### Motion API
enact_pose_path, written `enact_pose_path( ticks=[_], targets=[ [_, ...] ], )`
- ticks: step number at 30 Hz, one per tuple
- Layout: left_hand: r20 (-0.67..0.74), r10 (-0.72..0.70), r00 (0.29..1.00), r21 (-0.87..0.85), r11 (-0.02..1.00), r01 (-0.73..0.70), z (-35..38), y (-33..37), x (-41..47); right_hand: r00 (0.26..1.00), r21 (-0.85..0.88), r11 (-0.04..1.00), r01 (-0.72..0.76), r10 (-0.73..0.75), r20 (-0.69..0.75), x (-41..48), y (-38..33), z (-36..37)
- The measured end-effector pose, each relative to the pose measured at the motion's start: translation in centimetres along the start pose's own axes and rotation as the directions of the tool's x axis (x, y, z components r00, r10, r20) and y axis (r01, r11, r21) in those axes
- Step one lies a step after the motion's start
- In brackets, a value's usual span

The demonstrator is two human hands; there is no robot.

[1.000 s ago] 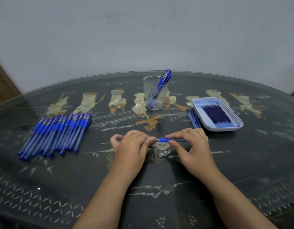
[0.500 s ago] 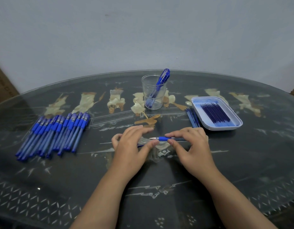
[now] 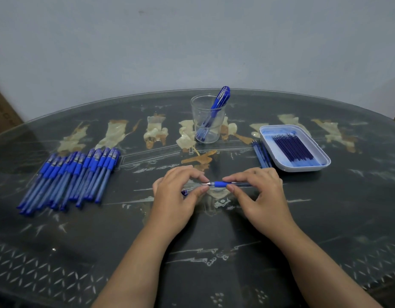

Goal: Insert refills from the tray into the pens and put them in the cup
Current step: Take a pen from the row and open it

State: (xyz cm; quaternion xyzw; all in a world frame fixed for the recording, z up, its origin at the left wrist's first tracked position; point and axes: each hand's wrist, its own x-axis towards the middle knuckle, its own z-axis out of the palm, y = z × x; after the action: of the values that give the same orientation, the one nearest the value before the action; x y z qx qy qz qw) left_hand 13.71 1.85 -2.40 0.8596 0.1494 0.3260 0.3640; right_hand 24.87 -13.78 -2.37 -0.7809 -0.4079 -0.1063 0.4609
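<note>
A blue pen (image 3: pixel 221 184) lies level just above the table between my hands. My right hand (image 3: pixel 256 194) pinches its blue grip and barrel. My left hand (image 3: pixel 176 194) curls its forefinger and thumb around the pen's bare metal tip; a small blue piece (image 3: pixel 184 192) shows under that palm. The clear cup (image 3: pixel 207 130) stands behind my hands and has pens (image 3: pixel 216 105) leaning in it. At the right, the white tray (image 3: pixel 303 168) holds several dark blue refills (image 3: pixel 292 147).
Several blue pens (image 3: pixel 70 176) lie in a row on the left of the dark glass-topped table (image 3: pixel 214 252). A few blue pens (image 3: pixel 262 155) lie against the tray's left side. A cardboard box (image 3: pixel 1 114) stands at the far left edge.
My left hand has slid left off the pen's front end, so the metal tip now shows. The right hand has kept its grip in place.
</note>
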Motion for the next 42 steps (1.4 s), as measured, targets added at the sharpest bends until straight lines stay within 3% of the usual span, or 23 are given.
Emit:
enact_pose_path(
  ticks=[20, 24, 30, 35, 42],
  targets=[
    [0.036, -0.074, 0.997, -0.027, 0.997, 0.075, -0.6, 0.4, 0.0, 0.999, 0.003, 1.000, -0.027, 0.027, 0.021, 0.0, -0.1, -0.1],
    [0.029, -0.158, 0.987, -0.015, 0.987, 0.159, -0.6, 0.7, 0.0, 0.999, 0.010, 0.999, -0.043, 0.043, 0.013, 0.0, 0.0, -0.1],
    [0.007, -0.265, 0.964, -0.139, 0.955, 0.264, -0.8, 1.1, 0.0, 0.999, 0.012, 0.999, -0.046, 0.046, -0.024, 0.0, 0.0, -0.1],
    [0.012, -0.261, 0.965, -0.219, 0.941, 0.257, -1.1, 1.3, 0.0, 0.999, -0.054, 0.998, -0.018, 0.019, 0.028, -0.1, 0.2, 0.0],
    [-0.001, -0.272, 0.962, -0.168, 0.949, 0.268, -0.8, 1.2, 0.0, 0.998, -0.130, 0.991, -0.015, 0.022, 0.054, -0.1, 0.2, 0.0]
  ],
)
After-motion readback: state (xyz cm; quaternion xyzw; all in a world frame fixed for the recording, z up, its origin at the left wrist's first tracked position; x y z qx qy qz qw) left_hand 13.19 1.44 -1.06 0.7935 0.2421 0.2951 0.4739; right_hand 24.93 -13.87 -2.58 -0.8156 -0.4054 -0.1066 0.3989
